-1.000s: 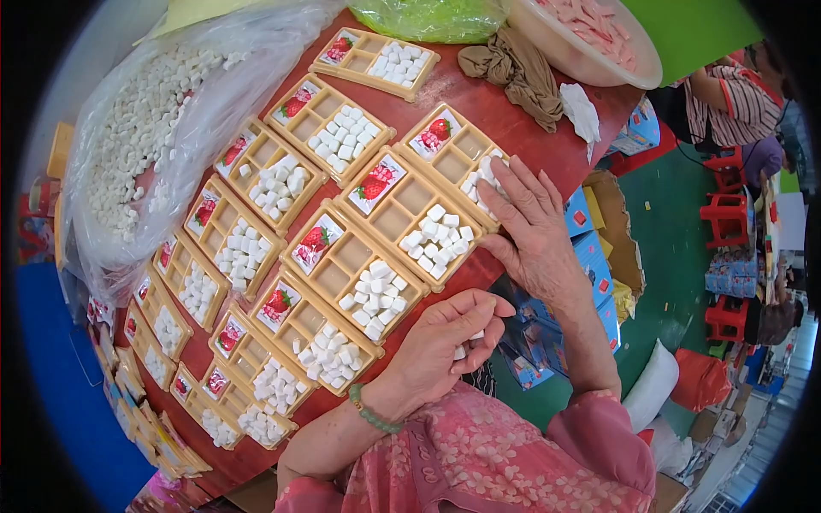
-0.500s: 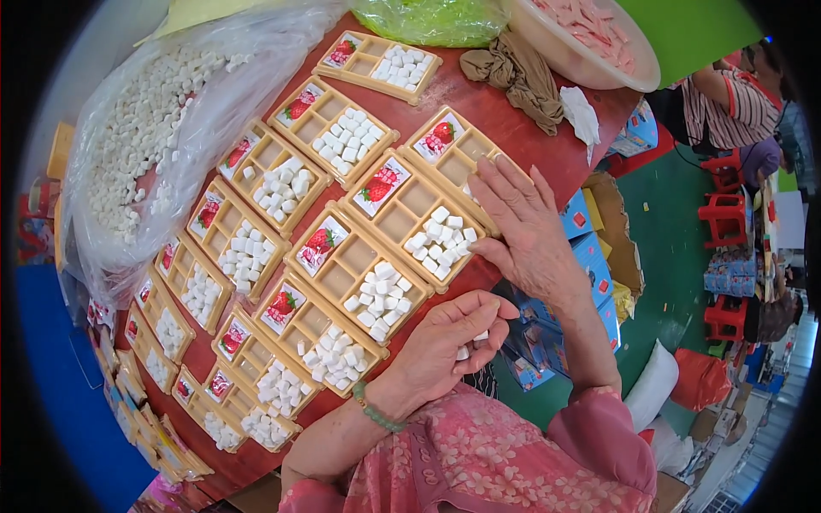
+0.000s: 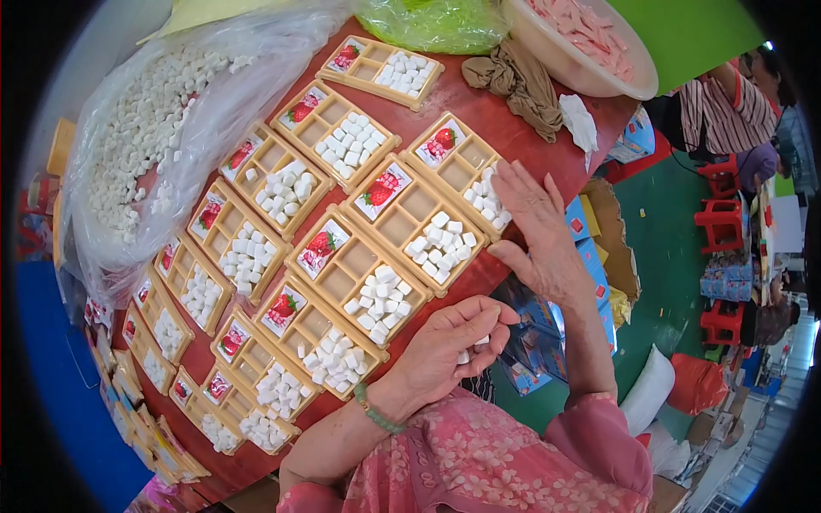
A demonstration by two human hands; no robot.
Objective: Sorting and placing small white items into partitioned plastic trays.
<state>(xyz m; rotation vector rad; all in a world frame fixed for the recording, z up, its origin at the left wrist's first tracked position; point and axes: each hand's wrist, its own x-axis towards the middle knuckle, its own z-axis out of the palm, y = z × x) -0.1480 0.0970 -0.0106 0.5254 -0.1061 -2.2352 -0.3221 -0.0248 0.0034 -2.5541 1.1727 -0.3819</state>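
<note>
- Well left of the left fingers, the farther row of tan trays (image 3: 272, 156) has a strawberry packet and white pieces in each tray whose compartments show clearly; the two smaller compartments between look unfilled, apart from one stray piece. The farthest-left trays are too small to check.
- Just left of the left fingers, the nearer trays (image 3: 398, 225) match: packet (image 3: 382, 189) at one end, heaped white pieces (image 3: 440, 248) at the other, smaller compartments mostly bare.
- The left hand (image 3: 449, 338) is loosely curled around a few white pieces; how many cannot be told.
- Just left of the right fingertips, the rightmost tray (image 3: 457, 171) has its packet and a group of pieces, partly covered by the hand.
- The right hand (image 3: 543, 244) has its fingers extended and slightly spread, with no piece visible in its grasp; whether they touch the tray cannot be told.
- Around them: far left of both hands, a clear bag (image 3: 265, 77) of white pieces, with the trays between; beyond the right fingertips, a green plastic bag (image 3: 432, 21), brown cloth (image 3: 517, 85), a bowl (image 3: 560, 64) of pink sticks and white tissue (image 3: 579, 120); right of the right fingers, below the table, blue boxes (image 3: 590, 265).
</note>
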